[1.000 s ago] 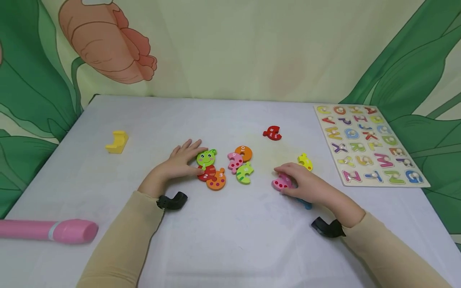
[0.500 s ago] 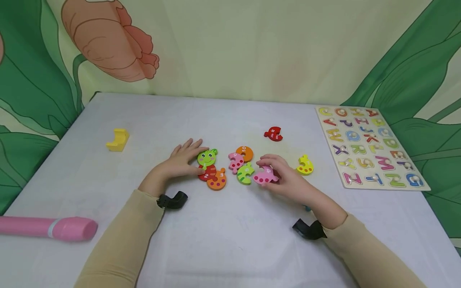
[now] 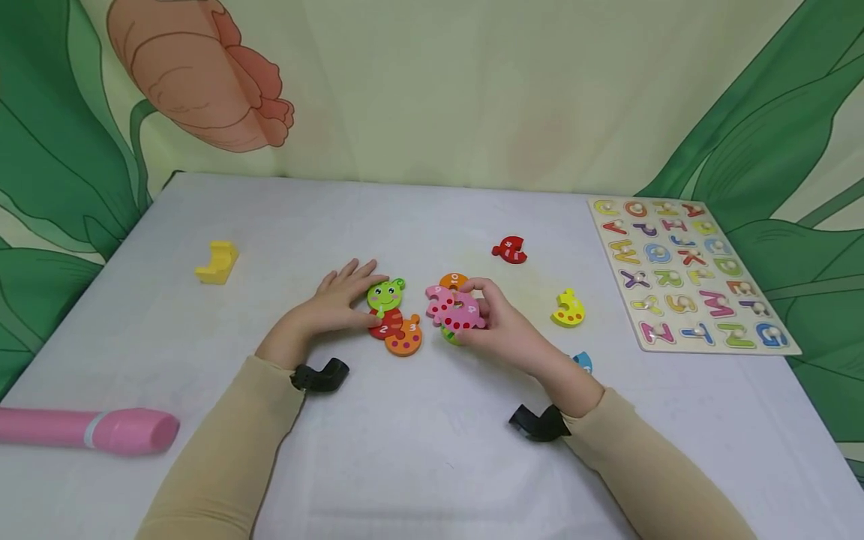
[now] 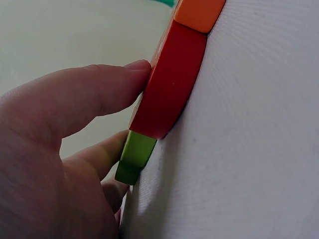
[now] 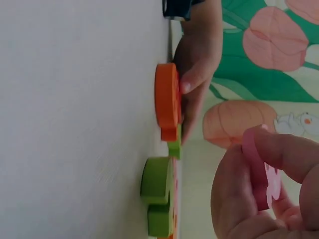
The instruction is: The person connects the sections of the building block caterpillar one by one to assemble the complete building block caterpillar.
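My left hand (image 3: 331,304) lies with fingers spread beside the caterpillar puzzle's green smiling head (image 3: 385,294). Its thumb rests on the red piece numbered 2 (image 3: 391,324), which joins the orange dotted piece numbered 3 (image 3: 403,342). Between thumb and fingers my right hand (image 3: 509,330) pinches a pink dotted puzzle piece (image 3: 467,313). The right wrist view shows that pink piece (image 5: 256,167) raised off the table. In the head view it overlaps another pink piece (image 3: 439,304), an orange piece numbered 10 (image 3: 451,280) and a green piece (image 3: 449,337), partly hiding them.
A red piece (image 3: 510,250), a yellow dotted piece (image 3: 569,309) and a partly hidden blue piece (image 3: 583,361) lie to the right. The alphabet board (image 3: 691,277) is at the back right. At left are a yellow block (image 3: 219,262) and a pink cylindrical object (image 3: 135,431).
My right hand has carried the pink dotted piece leftward, from beside the blue piece to over the loose middle cluster. The left hand has stayed at the joined pieces.
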### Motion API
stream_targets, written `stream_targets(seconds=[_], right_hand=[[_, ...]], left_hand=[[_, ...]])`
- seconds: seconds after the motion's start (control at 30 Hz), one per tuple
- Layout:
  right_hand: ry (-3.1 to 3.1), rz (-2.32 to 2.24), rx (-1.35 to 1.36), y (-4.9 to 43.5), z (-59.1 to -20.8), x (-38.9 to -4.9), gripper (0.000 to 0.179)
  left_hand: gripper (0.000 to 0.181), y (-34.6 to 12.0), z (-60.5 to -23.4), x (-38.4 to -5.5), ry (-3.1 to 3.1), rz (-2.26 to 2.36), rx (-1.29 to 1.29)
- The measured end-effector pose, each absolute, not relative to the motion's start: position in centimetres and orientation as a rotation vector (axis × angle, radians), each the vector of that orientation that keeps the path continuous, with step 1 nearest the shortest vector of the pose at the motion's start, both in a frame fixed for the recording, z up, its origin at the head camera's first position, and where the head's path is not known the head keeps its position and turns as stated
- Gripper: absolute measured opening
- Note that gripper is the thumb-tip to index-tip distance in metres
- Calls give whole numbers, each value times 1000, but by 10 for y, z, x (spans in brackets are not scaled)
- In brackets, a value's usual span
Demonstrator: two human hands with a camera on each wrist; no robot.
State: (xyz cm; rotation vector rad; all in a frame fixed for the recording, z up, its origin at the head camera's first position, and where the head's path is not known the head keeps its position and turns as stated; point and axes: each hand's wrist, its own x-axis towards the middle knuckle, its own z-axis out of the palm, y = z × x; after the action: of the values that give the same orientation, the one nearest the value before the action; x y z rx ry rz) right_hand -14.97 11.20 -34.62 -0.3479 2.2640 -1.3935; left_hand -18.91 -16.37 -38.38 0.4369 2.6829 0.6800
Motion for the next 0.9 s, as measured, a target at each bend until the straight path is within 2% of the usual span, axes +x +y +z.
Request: stream_targets(seconds=[0.3,0.5,0.67,0.9], right_hand=[[2057,-1535,-316,88,-354,-153,58],[1866,-1609,-328,85,-365,-152,65],[1877,-1617,-364,85,-369,-152,52],[2184,-1517,-274,86,-373,-164,47]], left_hand=[[73,-166,-383,-188,2687,684,434],[74,-164,-382,-188,2686,687,437],[74,-164,-382,-188,2685,687,450],[73,-163,-381,-188,2684,690,452]])
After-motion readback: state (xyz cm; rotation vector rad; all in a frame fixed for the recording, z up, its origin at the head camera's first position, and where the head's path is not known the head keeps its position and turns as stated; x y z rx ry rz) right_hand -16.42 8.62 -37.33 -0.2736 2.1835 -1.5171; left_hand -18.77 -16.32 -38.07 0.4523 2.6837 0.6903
